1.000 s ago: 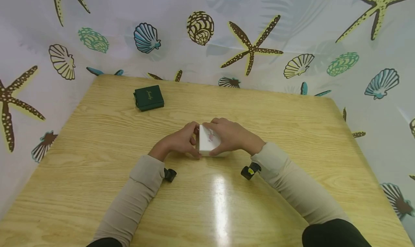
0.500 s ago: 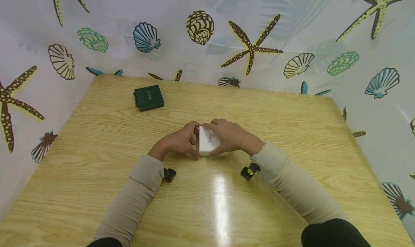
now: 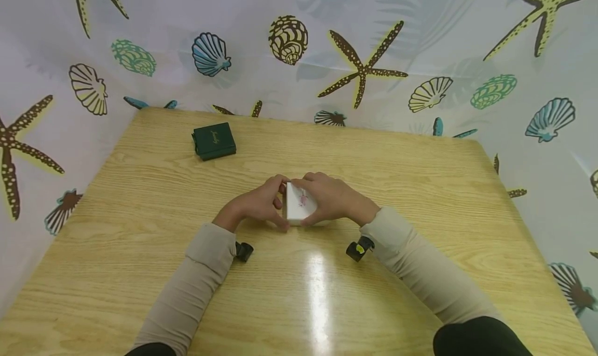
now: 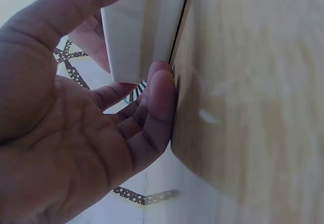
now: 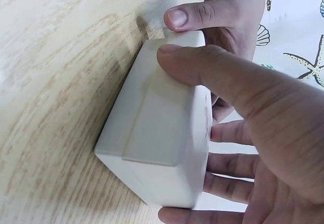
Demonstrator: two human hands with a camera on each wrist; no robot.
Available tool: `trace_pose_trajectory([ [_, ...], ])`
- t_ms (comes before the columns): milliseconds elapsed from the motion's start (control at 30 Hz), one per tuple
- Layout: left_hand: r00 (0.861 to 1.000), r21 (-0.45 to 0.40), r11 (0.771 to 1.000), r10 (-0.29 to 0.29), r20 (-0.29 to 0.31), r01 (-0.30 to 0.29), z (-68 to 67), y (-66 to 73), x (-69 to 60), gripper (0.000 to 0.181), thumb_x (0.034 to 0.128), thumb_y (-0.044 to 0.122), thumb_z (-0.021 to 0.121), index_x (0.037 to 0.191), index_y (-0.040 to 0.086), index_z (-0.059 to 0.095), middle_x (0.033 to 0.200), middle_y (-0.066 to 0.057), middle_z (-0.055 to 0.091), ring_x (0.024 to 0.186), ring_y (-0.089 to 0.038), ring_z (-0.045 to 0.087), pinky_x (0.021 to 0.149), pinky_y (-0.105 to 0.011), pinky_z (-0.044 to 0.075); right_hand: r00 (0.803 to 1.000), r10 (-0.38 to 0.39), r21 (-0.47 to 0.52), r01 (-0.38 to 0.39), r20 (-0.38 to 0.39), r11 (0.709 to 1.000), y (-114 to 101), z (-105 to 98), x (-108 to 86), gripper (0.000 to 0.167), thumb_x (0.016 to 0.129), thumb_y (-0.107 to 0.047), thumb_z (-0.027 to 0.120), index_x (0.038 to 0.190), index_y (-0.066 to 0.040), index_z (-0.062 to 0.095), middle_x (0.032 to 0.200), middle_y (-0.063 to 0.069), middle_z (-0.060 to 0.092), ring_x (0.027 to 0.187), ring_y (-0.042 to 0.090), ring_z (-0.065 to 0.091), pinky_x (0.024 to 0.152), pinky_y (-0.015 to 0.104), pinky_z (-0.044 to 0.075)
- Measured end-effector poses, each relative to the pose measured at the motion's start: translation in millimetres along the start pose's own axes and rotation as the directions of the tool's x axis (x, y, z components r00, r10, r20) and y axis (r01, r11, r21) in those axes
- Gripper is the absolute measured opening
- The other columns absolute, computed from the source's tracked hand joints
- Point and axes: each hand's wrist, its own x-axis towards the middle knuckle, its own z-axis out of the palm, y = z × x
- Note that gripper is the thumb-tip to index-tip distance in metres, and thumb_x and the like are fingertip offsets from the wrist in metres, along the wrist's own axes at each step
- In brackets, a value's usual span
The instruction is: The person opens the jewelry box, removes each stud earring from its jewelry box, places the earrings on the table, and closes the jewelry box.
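A small white box with a pink design on its lid stands on the wooden table between both hands. From the right, my right hand grips it, thumb on the near side and fingers across the top and far side. My left hand holds the left end between thumb and fingers. In the left wrist view, a tan strip runs along the side of the white box, with curled fingers beside its lower edge. A stepped seam between lid and base shows on the white box in the right wrist view. Its inside is hidden.
A dark green box with gold lettering lies at the back left of the wooden table. Behind and beside the table hangs a white cloth printed with shells and starfish. Each wrist wears a small black camera.
Both hands keep their hold on the white box. The right hand and the box's lid have shifted very slightly downward in the head view; the green box has not moved.
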Motion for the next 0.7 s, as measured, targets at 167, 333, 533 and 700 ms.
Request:
trace_pose_trajectory([
  [167,1.000,-0.008,1.000,0.016,0.005,-0.016,-0.4,-0.2,0.1,0.098,0.0737,0.012,0.089,0.147,0.003,0.025,0.135,-0.017,0.040,0.107,-0.026,0.057,0.087,-0.031,0.052,1.000,0.003,0.010,-0.003,-0.001,1.000,0.5,1.2,-0.3,0.092,0.073,-0.044,0.087,0.150,-0.019,0.044,0.130,0.008,0.056,0.103,0.021,0.053,0.075,0.033,0.052],
  [333,1.000,-0.015,1.000,0.024,0.006,-0.024,-0.3,2.0,-1.5,0.098,0.0738,0.012,0.089,0.147,0.002,0.025,0.134,-0.019,0.040,0.106,-0.027,0.057,0.086,-0.030,0.052,1.000,0.001,0.010,-0.001,-0.003,1.000,0.3,2.0,-0.7,0.092,0.073,-0.044,0.087,0.150,-0.018,0.044,0.132,0.009,0.056,0.105,0.021,0.053,0.076,0.034,0.052],
  [533,1.000,-0.007,1.000,0.018,0.000,-0.018,0.1,1.0,-0.8,0.098,0.0734,0.013,0.089,0.147,0.003,0.025,0.135,-0.017,0.041,0.105,-0.026,0.055,0.086,-0.030,0.051,1.000,-0.003,0.021,0.004,-0.007,1.000,-1.0,2.3,-1.3,0.093,0.073,-0.043,0.088,0.150,-0.017,0.044,0.131,0.009,0.056,0.105,0.022,0.053,0.075,0.034,0.052],
  [700,1.000,-0.009,1.000,0.008,-0.004,-0.008,-0.2,0.2,0.0,0.099,0.0728,0.013,0.090,0.147,0.004,0.025,0.135,-0.016,0.041,0.105,-0.026,0.055,0.085,-0.030,0.051,1.000,0.001,0.031,-0.001,-0.013,1.000,-1.6,3.3,-1.1,0.095,0.072,-0.043,0.088,0.151,-0.017,0.043,0.131,0.009,0.056,0.104,0.022,0.052,0.074,0.032,0.051],
])
